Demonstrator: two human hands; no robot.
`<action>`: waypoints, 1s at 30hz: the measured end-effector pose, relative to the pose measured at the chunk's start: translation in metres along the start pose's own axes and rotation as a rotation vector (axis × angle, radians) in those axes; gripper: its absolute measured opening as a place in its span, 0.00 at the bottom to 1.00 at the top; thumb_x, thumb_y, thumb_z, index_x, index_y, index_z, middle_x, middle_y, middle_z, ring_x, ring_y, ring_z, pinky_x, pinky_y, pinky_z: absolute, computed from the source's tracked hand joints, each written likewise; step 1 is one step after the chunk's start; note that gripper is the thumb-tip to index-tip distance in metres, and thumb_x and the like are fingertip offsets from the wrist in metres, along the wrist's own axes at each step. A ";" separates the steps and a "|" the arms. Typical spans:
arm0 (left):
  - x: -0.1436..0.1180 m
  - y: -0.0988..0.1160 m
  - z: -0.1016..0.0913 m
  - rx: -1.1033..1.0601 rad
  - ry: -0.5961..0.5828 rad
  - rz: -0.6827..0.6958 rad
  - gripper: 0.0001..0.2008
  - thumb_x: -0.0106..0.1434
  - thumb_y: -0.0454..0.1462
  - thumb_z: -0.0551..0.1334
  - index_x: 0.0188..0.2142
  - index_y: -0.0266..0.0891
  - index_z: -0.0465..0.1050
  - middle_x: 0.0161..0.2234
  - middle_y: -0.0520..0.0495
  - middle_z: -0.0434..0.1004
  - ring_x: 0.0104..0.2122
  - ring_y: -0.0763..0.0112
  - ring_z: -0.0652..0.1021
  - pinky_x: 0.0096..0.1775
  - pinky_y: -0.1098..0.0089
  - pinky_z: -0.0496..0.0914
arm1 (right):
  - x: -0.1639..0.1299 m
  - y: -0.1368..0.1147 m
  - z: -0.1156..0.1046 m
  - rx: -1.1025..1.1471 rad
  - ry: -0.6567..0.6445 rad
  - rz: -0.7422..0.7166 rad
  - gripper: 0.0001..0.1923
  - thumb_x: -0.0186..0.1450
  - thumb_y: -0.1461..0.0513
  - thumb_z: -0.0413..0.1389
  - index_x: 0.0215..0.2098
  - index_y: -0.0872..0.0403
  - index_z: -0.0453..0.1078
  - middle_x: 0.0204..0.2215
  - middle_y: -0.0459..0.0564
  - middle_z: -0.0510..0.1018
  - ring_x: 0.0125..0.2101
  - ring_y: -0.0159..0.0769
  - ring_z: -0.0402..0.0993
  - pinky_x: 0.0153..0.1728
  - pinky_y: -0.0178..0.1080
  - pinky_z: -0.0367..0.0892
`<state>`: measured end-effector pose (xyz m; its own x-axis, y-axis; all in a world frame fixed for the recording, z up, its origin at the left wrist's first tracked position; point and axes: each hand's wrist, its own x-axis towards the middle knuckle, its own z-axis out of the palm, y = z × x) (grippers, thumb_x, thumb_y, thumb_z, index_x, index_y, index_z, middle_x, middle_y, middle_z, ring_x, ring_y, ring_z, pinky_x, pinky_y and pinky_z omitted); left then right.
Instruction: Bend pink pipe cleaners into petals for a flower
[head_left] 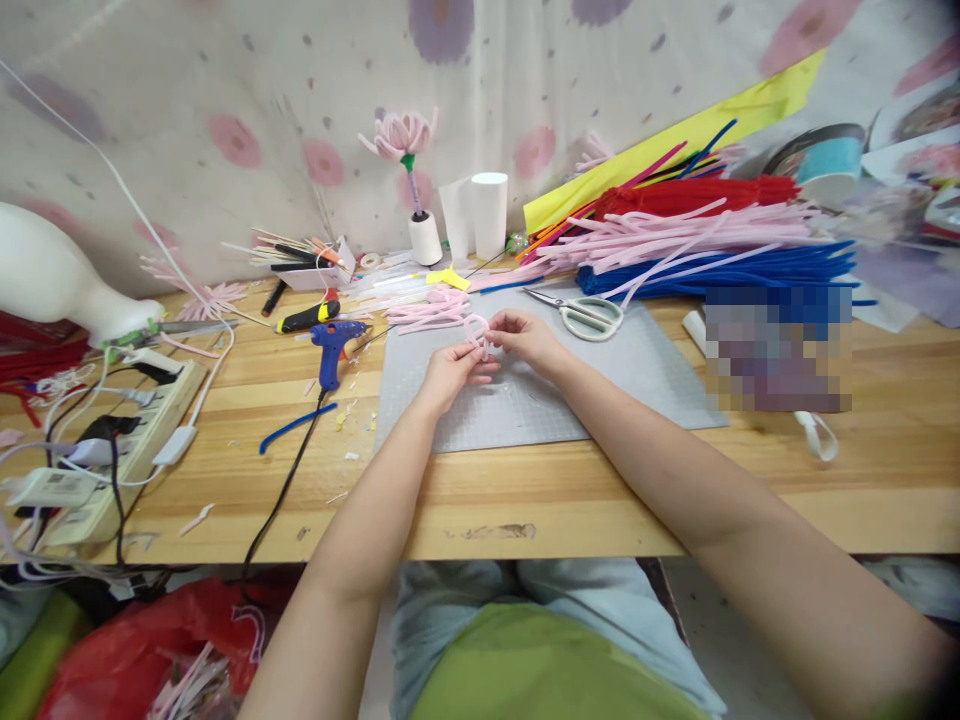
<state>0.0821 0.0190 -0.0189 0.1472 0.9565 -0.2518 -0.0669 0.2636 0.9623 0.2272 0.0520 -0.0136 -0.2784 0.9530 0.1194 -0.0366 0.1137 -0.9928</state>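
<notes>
Pinching a pink pipe cleaner loop [475,330] at frame centre, left hand [450,372] and right hand [529,338] both closed on it; likely light, bendable, fuzzy, best gripped near the bend.

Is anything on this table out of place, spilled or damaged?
Small scraps lie scattered on the table beside the mat, near the glue gun. A blue stem lies alone, apart from the pile. Nothing looks damaged.

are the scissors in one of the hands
No, the scissors lie on the grey cutting mat, apart from both hands, which together hold a pink pipe cleaner loop.
</notes>
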 end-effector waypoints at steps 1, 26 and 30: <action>0.000 0.000 0.000 0.006 0.001 -0.003 0.10 0.56 0.37 0.63 0.35 0.32 0.73 0.32 0.44 0.78 0.29 0.72 0.79 0.33 0.70 0.74 | 0.000 0.000 0.000 -0.002 -0.003 -0.006 0.14 0.47 0.55 0.62 0.24 0.55 0.65 0.20 0.43 0.70 0.22 0.27 0.64 0.23 0.31 0.57; -0.006 0.010 -0.002 -0.324 -0.267 -0.165 0.02 0.54 0.29 0.64 0.29 0.31 0.74 0.20 0.53 0.72 0.18 0.86 0.72 0.21 0.86 0.66 | -0.002 0.006 -0.009 0.587 -0.321 0.181 0.16 0.53 0.56 0.62 0.38 0.55 0.73 0.34 0.48 0.77 0.32 0.29 0.70 0.33 0.32 0.67; -0.007 0.009 0.001 -0.304 -0.241 -0.158 0.03 0.56 0.29 0.62 0.31 0.32 0.75 0.21 0.52 0.73 0.18 0.85 0.72 0.22 0.85 0.67 | 0.000 0.008 -0.004 0.577 -0.226 0.143 0.12 0.54 0.56 0.62 0.31 0.56 0.73 0.31 0.47 0.77 0.23 0.25 0.67 0.25 0.31 0.64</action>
<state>0.0810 0.0141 -0.0083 0.4036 0.8541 -0.3281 -0.3082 0.4646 0.8302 0.2311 0.0544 -0.0212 -0.5122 0.8576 0.0463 -0.4780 -0.2398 -0.8450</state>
